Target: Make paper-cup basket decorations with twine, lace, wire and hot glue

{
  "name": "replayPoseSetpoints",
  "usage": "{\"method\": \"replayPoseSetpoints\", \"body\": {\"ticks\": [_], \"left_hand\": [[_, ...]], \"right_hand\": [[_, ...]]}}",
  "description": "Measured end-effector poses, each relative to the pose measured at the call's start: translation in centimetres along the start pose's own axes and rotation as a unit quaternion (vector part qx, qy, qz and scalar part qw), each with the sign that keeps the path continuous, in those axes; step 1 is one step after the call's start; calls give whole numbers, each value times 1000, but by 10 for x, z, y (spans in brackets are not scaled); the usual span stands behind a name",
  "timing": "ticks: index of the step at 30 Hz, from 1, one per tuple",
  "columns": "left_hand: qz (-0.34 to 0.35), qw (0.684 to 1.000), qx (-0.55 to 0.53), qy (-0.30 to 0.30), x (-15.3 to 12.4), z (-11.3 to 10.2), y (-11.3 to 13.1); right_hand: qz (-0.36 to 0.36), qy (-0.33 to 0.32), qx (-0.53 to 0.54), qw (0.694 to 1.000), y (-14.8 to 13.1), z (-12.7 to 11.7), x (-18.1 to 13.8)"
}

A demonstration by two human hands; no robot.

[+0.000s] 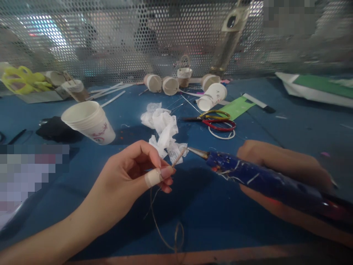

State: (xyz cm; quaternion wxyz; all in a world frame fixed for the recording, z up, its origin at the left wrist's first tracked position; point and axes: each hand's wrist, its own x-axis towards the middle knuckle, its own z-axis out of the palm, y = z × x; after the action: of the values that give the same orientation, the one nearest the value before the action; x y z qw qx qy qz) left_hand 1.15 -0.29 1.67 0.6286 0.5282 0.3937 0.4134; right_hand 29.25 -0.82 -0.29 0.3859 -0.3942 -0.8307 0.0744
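My left hand (132, 173), with tape round its thumb, pinches a thin length of twine (180, 156) between thumb and fingers. The twine's short end points up and right, and its long tail loops down toward the table's front edge. My right hand (278, 162) is wrapped round a blue glue gun (248, 176), whose body hides part of the fingers. The gun's metal nozzle lies very close to the twine's upper end; whether they touch I cannot tell. Behind the twine lies a crumpled strip of white lace (162, 125).
A tilted stack of white paper cups (91, 121) stands left. Red-and-yellow-handled scissors (215, 119) lie beyond the gun, near a green strip (238, 108). Small twine-wrapped cups (184, 76) line the back, before a perforated metal screen (116, 40). Yellow scissors (24, 79) rest far left.
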Motion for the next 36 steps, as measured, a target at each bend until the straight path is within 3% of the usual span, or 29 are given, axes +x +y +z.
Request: {"method": "replayPoseSetpoints", "body": {"ticks": [36], "left_hand": [[-5,1000,13,2,0,2,1]], "right_hand": [[-5,-15,22,1000,0,0,1]]}}
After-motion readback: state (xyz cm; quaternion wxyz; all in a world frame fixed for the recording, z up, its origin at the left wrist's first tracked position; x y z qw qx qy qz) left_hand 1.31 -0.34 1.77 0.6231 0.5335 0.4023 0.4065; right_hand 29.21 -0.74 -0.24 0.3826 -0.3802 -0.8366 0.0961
